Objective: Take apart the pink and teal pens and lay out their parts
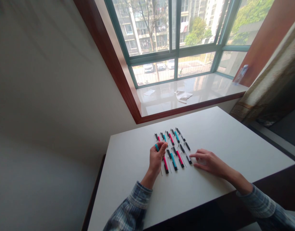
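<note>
Head view: left hand [157, 158] pinching teal pen [157, 147]; right hand [211, 163] spread flat.
Teal pen held between thumb and fingers, above two rows of pink, teal and black pens [179, 159] on white table [221, 141]; right fingertips [194, 155] just beside the rows.

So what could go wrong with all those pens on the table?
The left hand, holding a teal pen, is right over the rows, so it might bump the pink pen below it. The right hand is very close to the white-and-black pen and could nudge it out of line. The pens look round, so one might roll on the smooth white table.
</note>
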Demonstrator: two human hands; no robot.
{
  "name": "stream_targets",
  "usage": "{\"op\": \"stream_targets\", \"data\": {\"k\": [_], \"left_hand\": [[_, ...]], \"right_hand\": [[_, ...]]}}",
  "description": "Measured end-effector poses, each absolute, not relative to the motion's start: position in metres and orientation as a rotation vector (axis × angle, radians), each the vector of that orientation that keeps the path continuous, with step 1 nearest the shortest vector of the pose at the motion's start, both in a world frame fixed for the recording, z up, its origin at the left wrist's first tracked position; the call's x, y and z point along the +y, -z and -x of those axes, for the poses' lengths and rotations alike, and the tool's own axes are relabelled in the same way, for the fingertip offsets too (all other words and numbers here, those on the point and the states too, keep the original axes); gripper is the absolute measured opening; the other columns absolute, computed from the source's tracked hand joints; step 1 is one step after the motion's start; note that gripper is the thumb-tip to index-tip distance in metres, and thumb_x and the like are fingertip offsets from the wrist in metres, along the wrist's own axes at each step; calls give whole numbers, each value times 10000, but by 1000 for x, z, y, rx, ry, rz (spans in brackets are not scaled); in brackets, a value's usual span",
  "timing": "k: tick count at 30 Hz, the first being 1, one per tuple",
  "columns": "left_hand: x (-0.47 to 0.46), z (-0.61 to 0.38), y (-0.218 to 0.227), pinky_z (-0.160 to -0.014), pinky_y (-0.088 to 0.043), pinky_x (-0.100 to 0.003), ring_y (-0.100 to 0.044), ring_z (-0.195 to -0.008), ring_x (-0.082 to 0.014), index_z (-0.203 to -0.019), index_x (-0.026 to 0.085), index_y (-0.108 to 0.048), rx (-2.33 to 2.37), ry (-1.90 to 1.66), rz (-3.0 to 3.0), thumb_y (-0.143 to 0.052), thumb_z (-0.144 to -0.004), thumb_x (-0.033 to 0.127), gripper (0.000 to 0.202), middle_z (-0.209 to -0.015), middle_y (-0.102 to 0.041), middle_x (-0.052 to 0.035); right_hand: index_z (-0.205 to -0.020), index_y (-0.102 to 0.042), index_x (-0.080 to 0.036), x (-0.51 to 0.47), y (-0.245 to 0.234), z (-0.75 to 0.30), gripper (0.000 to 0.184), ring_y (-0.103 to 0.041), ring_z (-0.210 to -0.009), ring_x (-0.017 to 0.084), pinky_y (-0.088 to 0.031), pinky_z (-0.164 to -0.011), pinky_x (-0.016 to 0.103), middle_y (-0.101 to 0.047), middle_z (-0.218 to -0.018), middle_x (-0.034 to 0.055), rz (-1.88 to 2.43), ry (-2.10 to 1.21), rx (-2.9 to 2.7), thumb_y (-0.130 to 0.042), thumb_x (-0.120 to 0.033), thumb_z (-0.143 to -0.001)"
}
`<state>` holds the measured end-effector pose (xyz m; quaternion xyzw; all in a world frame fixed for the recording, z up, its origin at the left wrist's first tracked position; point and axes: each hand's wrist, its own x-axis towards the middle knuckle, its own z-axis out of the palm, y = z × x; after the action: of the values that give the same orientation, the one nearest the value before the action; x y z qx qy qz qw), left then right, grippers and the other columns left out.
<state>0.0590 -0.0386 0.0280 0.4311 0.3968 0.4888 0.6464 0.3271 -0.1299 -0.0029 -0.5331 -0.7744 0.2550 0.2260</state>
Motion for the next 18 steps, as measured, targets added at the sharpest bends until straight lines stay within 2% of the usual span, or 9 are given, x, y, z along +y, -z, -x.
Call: {"op": "stream_targets", "data": {"k": [11, 18], "left_hand": [[-37, -59, -26, -480, -207, -197, -261, -527, -51, -869, 123, -758, 933, -1117, -1002, -877, -728, 486, 407, -594, -389, 70], [-42, -59, -28, -498, -257, -203, -318, -539, -64, -893, 109, -814, 921, -1035, -1207, -818, -794, 505, 408, -591, -508, 28]], "right_hand": [[-1362, -649, -293, -132, 4, -330, 402, -649, -828, 204, -554, -755, 338, -678, -986, 60, 1449, -671, -2091, -646, -377, -969], [-1146, -715, -262, -126, -30, -297, 190, -677, -849, 209, -567, -765, 342, -703, -929, 45, 1302, -569, -1821, -657, -343, -985]]}}
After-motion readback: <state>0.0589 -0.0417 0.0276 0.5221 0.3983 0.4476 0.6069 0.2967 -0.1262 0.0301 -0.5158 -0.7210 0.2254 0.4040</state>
